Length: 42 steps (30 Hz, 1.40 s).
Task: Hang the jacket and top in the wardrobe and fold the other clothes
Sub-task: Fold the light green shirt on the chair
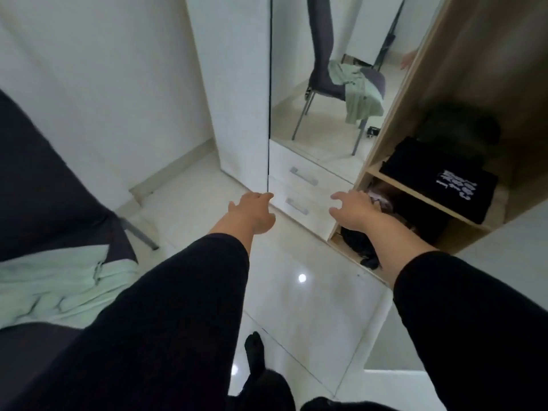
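Both hands, left hand [252, 212] and right hand [353, 210], open and empty before the wardrobe [394, 126].

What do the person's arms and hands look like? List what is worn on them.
Both arms wear long black sleeves of plain dark fabric, with no print or markings visible. The sleeves end short of the wrists, leaving the forearm ends bare. The left hand and right hand are bare: no gloves, rings, watch or bracelets can be seen. The fingers are uncovered too.
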Each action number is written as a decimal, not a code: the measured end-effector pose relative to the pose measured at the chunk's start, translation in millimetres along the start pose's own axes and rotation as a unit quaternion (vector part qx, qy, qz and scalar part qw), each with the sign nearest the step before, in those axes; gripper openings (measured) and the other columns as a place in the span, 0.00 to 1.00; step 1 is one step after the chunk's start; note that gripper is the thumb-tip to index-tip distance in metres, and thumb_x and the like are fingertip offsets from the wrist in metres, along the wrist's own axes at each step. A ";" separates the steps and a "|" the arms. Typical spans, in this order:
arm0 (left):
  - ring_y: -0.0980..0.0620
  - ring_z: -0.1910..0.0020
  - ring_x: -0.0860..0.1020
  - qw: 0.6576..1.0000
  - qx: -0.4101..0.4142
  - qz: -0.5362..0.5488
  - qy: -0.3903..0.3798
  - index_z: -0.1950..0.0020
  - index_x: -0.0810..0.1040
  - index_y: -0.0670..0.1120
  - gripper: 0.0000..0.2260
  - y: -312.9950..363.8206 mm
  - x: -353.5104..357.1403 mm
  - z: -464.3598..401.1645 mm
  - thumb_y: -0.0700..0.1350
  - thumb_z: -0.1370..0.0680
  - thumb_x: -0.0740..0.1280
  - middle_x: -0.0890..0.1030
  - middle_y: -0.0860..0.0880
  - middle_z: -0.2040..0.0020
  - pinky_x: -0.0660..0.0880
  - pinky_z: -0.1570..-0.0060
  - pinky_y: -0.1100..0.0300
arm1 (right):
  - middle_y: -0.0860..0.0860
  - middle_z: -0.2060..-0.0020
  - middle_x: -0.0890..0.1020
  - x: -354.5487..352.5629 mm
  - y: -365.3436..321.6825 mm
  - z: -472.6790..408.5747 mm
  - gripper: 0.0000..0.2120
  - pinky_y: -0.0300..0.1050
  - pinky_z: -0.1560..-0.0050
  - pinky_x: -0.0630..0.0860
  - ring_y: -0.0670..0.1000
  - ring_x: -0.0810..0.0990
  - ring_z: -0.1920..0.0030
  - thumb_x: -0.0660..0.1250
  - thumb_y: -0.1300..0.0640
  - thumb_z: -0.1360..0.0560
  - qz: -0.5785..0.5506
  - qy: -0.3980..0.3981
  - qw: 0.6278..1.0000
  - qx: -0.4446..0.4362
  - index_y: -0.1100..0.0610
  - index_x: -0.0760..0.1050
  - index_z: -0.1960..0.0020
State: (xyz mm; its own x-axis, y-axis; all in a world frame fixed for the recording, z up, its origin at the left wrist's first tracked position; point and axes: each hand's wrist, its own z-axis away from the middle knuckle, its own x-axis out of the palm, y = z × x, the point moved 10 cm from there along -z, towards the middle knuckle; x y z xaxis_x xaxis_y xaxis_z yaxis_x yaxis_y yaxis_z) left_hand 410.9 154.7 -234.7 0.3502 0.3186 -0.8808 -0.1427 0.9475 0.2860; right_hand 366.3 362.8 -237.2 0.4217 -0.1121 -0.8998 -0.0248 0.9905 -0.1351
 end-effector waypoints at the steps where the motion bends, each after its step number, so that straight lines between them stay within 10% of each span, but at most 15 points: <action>1: 0.47 0.23 0.52 1.000 -0.021 0.009 0.005 0.23 0.54 0.53 0.25 -21.9 1.1 16.7 0.48 0.19 0.57 0.57 0.49 0.23 0.48 0.27 0.41 | 0.55 0.27 0.61 7.6 -21.2 6.9 0.24 0.61 0.28 0.56 0.59 0.57 0.27 0.54 0.49 0.21 0.008 -0.008 1.000 -0.021 0.46 0.58 0.25; 22: 0.48 0.23 0.50 0.937 -0.317 0.141 0.039 0.22 0.53 0.53 0.25 -465.8 32.9 288.1 0.48 0.19 0.56 0.55 0.49 0.22 0.48 0.27 0.40 | 0.54 0.32 0.69 210.9 -480.4 132.5 0.22 0.54 0.32 0.66 0.58 0.68 0.33 0.58 0.50 0.23 0.066 -0.120 0.943 -0.303 0.46 0.65 0.29; 42: 0.50 0.25 0.54 0.954 -0.277 0.113 0.020 0.26 0.61 0.55 0.23 -676.1 174.4 164.1 0.47 0.21 0.60 0.55 0.52 0.23 0.61 0.30 0.46 | 0.50 0.41 0.72 426.7 -637.3 31.6 0.17 0.51 0.38 0.70 0.54 0.70 0.37 0.59 0.43 0.22 0.111 -0.120 0.928 -0.335 0.44 0.72 0.35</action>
State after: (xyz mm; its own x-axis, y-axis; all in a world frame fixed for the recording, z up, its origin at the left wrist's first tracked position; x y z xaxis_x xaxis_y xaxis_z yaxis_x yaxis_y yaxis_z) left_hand 720.4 -426.1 -519.8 0.2184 0.5013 -0.8373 -0.6815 0.6924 0.2368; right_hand 590.8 -313.9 -522.0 0.5255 0.1897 -0.8294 -0.6599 0.7062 -0.2566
